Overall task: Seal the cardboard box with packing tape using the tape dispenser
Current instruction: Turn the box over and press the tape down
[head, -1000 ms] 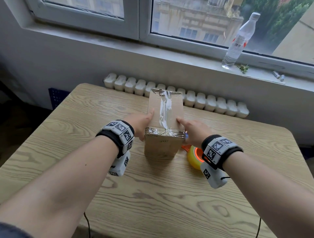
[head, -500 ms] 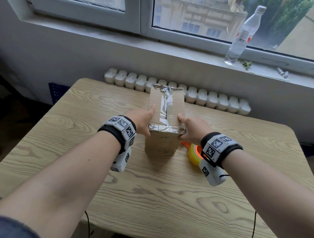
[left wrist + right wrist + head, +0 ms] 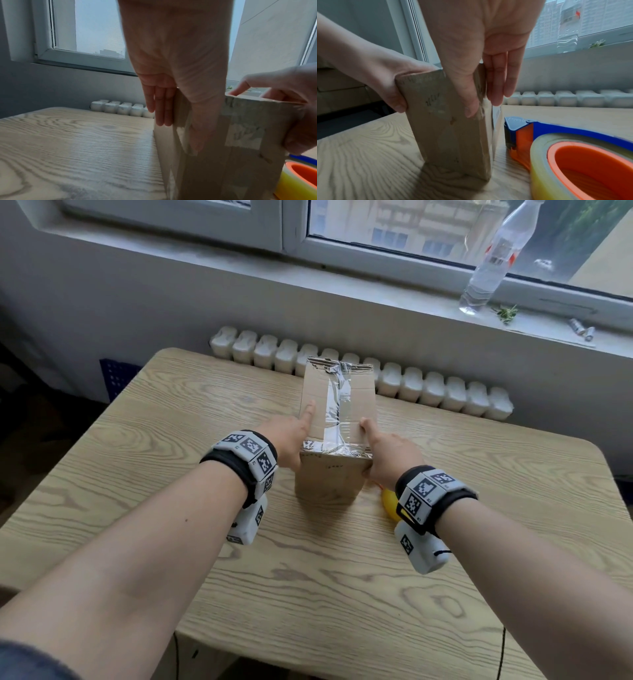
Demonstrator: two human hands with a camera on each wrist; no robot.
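A tall brown cardboard box stands upright mid-table, a strip of clear tape running along its top and down the near face. My left hand presses its left near corner: forefinger along the top edge, other fingers straight down the side, thumb flat on the near face. My right hand mirrors this at the right corner, with straight fingers on the side. The tape dispenser, blue with an orange core and a yellowish roll, lies on the table right of the box; in the head view only a yellow bit of the dispenser shows.
The wooden table stands against a wall, with a white radiator behind its far edge. A plastic bottle and small bits sit on the windowsill above. Cables hang over the table's near edge.
My left forefinger has slid farther along the box's top left edge. The right hand stays at the near right corner. The box has not moved.
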